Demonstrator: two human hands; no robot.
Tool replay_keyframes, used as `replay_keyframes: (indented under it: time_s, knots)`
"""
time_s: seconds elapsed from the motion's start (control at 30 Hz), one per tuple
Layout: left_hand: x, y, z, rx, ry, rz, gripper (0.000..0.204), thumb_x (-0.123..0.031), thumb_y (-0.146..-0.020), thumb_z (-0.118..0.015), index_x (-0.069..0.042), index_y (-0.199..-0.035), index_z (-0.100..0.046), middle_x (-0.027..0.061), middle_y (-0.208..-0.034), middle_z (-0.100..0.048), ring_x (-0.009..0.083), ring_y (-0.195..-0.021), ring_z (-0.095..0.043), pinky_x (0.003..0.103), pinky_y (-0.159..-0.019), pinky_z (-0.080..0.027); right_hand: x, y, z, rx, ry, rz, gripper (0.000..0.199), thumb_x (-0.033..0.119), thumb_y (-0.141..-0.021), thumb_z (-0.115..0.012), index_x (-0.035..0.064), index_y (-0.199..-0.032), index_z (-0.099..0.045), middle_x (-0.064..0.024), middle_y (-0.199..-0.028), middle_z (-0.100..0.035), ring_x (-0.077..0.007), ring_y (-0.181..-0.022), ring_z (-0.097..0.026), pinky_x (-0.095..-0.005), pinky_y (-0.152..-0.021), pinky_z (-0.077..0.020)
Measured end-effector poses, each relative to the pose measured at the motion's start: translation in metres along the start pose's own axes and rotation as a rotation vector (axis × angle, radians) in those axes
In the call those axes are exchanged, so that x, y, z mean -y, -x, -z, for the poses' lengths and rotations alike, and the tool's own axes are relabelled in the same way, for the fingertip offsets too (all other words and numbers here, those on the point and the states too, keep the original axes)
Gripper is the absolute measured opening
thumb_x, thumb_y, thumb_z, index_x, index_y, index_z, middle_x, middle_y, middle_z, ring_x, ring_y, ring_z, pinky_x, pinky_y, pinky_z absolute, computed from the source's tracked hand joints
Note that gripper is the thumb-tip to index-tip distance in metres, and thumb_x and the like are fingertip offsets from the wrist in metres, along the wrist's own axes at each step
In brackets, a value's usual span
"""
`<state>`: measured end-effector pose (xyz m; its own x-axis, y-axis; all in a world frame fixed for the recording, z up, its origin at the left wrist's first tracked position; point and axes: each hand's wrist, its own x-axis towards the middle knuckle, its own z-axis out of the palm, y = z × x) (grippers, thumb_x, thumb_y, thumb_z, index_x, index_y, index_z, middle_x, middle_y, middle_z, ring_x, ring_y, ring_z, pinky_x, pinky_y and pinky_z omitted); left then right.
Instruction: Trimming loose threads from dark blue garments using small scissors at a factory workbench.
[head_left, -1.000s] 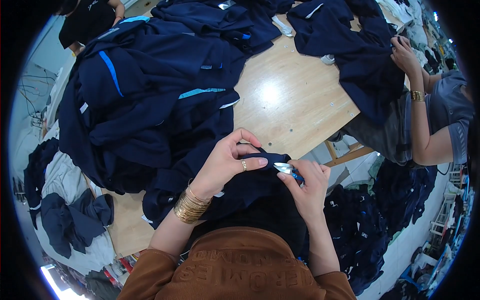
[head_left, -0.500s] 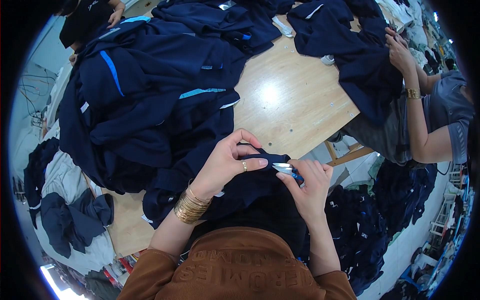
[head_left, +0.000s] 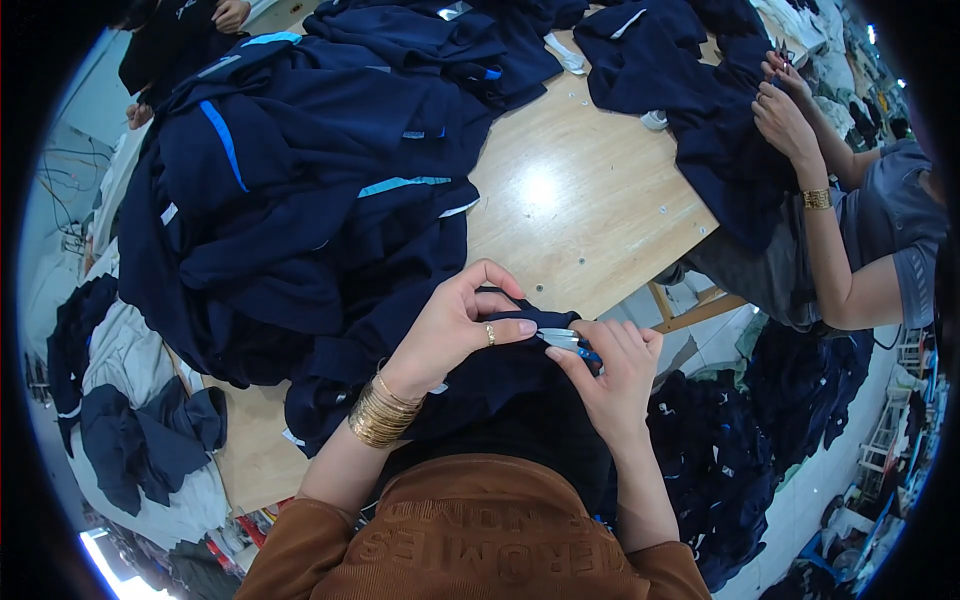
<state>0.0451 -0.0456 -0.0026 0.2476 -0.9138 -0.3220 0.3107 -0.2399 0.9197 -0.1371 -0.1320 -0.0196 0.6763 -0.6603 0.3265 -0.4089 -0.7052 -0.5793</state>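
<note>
My left hand (head_left: 468, 315) pinches the edge of a navy garment (head_left: 470, 385) between thumb and fingers, close in front of me. In my right hand (head_left: 615, 365) is a small pair of thread snips (head_left: 562, 338) with silvery blades and blue handles. The snips' blades point left and lie nearly together, their tips right at my left thumb and the pinched cloth. Any thread between the blades is too small to make out. The garment drapes over the table's near edge towards my lap.
A large heap of navy garments (head_left: 300, 200) covers the table's left side. Bare wood tabletop (head_left: 560, 200) shows in the middle. At right a co-worker's hands (head_left: 785, 115) work on navy cloth with scissors; another person (head_left: 170, 45) stands far left. More navy garments (head_left: 715, 470) lie piled at lower right.
The snips' blades have closed together and shifted slightly left towards my left thumb. My left hand has stayed in place. The co-worker's hands at right have moved a little left.
</note>
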Motion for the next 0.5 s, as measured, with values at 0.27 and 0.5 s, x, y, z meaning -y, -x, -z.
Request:
replay_keyframes:
  time_s: [0.27,0.5]
  knots:
    - [0.0018,-0.0017,0.0038,-0.027,0.084,0.039,0.028,-0.002,-0.078,-0.071,-0.006,-0.099,-0.052,0.0062,-0.087,-0.067,0.0096,-0.081,-0.064,0.02,-0.074,-0.047,-0.003,0.0,-0.0006,-0.031,0.002,-0.021,0.027,0.034,-0.075,-0.074,0.0108,-0.084,-0.063,0.0016,-0.069,-0.054,-0.0146,-0.066,-0.048,-0.0323,-0.072,-0.0267]
    - [0.0054,-0.0012,0.0077,-0.018,0.144,0.061,0.029,-0.002,-0.078,-0.071,-0.007,-0.099,-0.052,0.007,-0.092,-0.066,0.011,-0.086,-0.063,0.021,-0.078,-0.047,-0.0005,-0.0004,-0.0025,-0.008,0.008,0.005,0.027,0.035,-0.075,-0.074,0.0114,-0.085,-0.063,0.0016,-0.069,-0.053,-0.0145,-0.067,-0.048,-0.0327,-0.072,-0.0267]
